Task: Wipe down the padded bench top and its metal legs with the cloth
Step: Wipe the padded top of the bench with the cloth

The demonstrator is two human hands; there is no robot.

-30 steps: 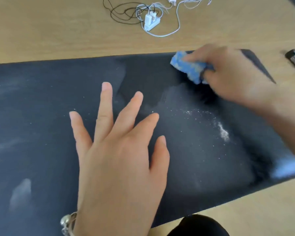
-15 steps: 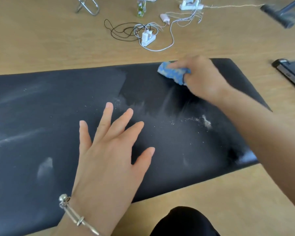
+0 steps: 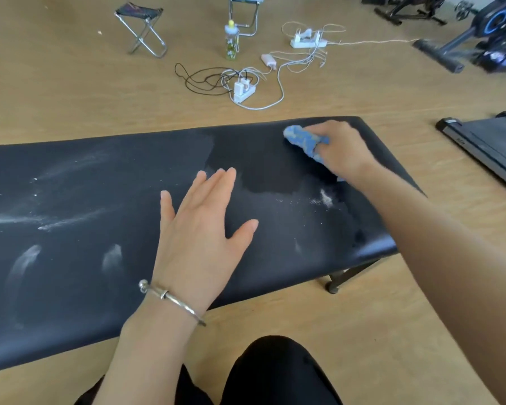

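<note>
Head view | right hand: fingers closed round blue cloth, pressed on padded bench top, upper right of frame | left hand: open, flat, empty, frame centre | bench top: white dust streaks at left | metal leg: lower right, under bench edge | power strip: floor beyond, top centre

Left hand flat, fingers spread, palm down; right hand curled closed, arm extended forward.
</note>
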